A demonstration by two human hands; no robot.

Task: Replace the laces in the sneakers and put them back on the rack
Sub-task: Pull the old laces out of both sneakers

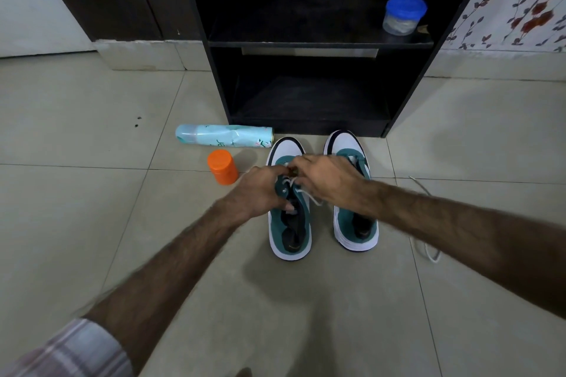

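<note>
White lace (pixel 301 191) is pinched by both hands (pixel 260 190) (pixel 329 182) over the left green-and-white sneaker (pixel 289 223); lacing barely begun, racking undone.

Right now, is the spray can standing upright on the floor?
No, the spray can lies on its side on the floor tiles, left of the left sneaker and behind the orange container.

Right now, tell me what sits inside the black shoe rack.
On the upper shelf of the black wooden shoe rack stands a clear plastic jar with a blue lid, at the right. The lower shelf shows nothing, but its back is too dark to tell.
</note>
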